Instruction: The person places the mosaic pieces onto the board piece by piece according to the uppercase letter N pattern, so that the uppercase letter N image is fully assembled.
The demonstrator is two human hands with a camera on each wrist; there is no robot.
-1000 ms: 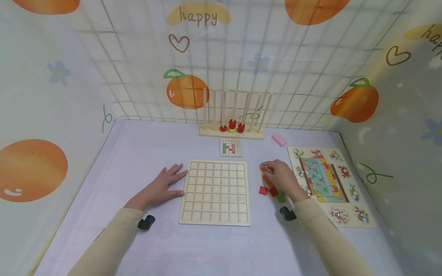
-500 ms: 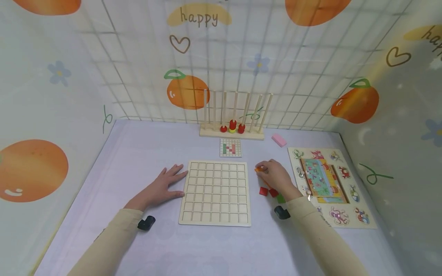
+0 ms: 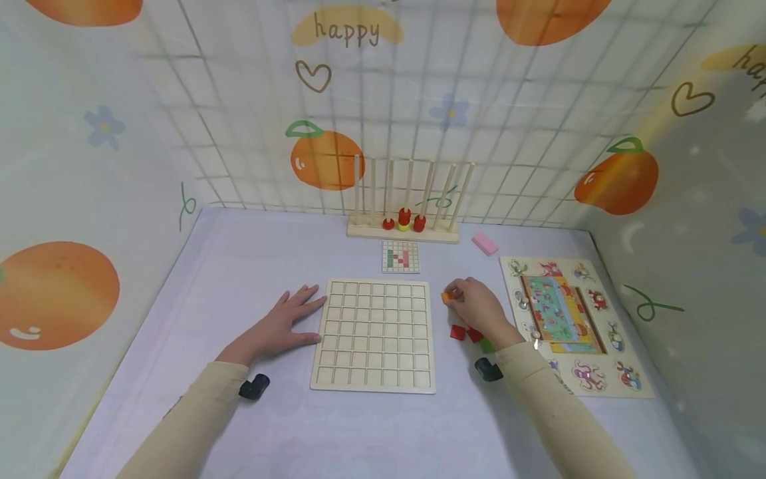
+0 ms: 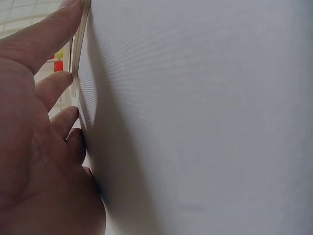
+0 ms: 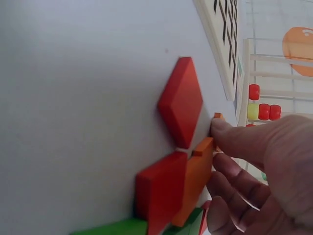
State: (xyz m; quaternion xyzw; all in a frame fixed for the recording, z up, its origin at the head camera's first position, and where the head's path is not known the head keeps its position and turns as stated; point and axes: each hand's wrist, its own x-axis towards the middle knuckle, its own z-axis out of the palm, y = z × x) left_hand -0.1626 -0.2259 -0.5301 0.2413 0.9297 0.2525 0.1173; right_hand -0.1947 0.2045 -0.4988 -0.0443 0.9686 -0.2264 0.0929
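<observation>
My right hand [image 3: 477,306] pinches a small orange square tile [image 3: 447,297] to the right of the wooden grid board [image 3: 372,384]. In the right wrist view the thumb presses on that orange tile [image 5: 218,116]. Close under this hand lie red tiles [image 3: 457,332], a green tile [image 3: 487,345] and more orange tiles [image 5: 195,183], which the hand hides in the head view. My left hand [image 3: 276,327] lies flat with spread fingers, its fingertips and thumb at the board's left edge. The board's squares hold no tiles.
A small pattern card [image 3: 401,257] lies behind the board. Beyond it stands a wooden peg rack [image 3: 402,231] with red and yellow beads. A pink block [image 3: 485,243] and a sea-animal puzzle board [image 3: 610,379] are on the right.
My right hand has shifted left with the orange tile, away from the loose tiles, then stayed nearly still over the last half second. My left hand has not moved.
</observation>
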